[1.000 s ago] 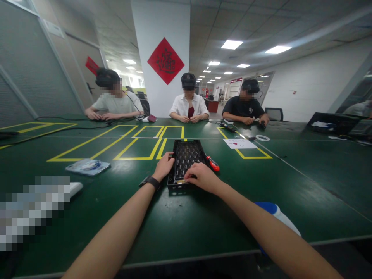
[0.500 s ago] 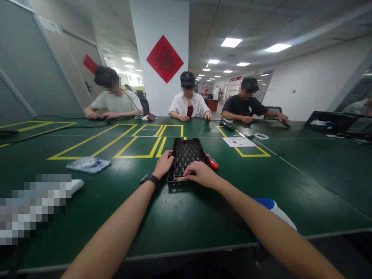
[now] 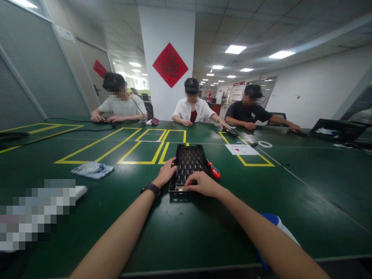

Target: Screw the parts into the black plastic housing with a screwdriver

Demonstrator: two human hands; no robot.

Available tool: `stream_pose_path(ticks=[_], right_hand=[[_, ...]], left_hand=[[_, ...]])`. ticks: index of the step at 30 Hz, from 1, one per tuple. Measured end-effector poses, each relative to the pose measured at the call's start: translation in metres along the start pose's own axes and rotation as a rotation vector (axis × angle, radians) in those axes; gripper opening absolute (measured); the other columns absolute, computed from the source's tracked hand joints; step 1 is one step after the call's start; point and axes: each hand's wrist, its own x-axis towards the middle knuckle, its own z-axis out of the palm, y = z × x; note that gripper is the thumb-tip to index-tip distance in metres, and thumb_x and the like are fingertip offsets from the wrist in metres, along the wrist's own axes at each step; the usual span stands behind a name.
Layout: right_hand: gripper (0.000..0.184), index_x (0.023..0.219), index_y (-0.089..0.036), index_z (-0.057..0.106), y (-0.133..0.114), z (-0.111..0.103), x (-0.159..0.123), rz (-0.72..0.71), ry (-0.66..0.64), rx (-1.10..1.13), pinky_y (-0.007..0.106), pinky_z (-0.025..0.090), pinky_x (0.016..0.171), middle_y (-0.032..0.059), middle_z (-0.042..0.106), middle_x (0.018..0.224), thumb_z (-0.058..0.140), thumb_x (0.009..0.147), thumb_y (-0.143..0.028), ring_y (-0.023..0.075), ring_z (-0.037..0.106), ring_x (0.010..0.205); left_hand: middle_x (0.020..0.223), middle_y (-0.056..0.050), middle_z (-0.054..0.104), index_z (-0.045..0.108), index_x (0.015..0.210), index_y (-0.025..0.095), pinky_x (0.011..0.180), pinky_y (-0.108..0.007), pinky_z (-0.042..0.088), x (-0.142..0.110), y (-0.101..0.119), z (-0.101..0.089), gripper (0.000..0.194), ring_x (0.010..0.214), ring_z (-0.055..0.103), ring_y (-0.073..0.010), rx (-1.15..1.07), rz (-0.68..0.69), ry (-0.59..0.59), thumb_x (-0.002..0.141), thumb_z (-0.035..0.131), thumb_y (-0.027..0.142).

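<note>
A black rectangular case (image 3: pixel 190 159) lies lengthwise on the green table, with rows of small shiny metal pieces inside. My left hand (image 3: pixel 166 173), a dark band on its wrist, grips the case's left side wall with its fingers over the edge. At the near end, my right hand (image 3: pixel 205 183) reaches in with thumb and fingers pinched together on a small yellowish piece (image 3: pixel 182 188). My fingers hide part of that piece. Against the case's right side rests a screwdriver (image 3: pixel 214 171) with a red and black handle.
A clear plastic bag (image 3: pixel 93 170) lies on the left. Yellow tape outlines mark the table, and a white sheet (image 3: pixel 242 150) and white ring (image 3: pixel 265 144) lie to the right. A blue and white object (image 3: pixel 274 223) sits under my right forearm. Three people sit opposite.
The view has tilted up slightly, so everything sits lower. My hands keep their places on the case. The middle person opposite has reached an arm out toward a dark tool.
</note>
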Motion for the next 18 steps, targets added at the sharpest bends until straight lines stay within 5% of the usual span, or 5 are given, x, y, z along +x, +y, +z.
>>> stream_pose_path(ticks=[6,18], right_hand=[[0.011,0.082,-0.019,0.071,0.005,0.001,-0.003,-0.072,0.064,-0.148,0.027,0.04,0.081,0.0035,0.07,0.081,0.062,0.077,-0.025,0.0146,0.059,0.083],[0.013,0.08,-0.017,0.071,0.005,-0.003,-0.008,-0.062,0.086,-0.051,0.025,0.043,0.077,0.0037,0.07,0.082,0.066,0.074,-0.028,0.0139,0.062,0.08]], left_hand=[[0.129,-0.007,0.05,0.04,0.131,0.018,0.101,-0.037,0.035,0.0,0.006,0.007,0.06,0.119,0.046,-0.0215,-0.021,0.019,0.026,0.07,0.04,0.017],[0.126,-0.007,0.055,0.047,0.126,0.02,0.098,-0.038,0.037,-0.007,0.014,0.004,0.053,0.116,0.049,-0.0239,0.079,-0.039,0.038,0.073,0.04,0.018]])
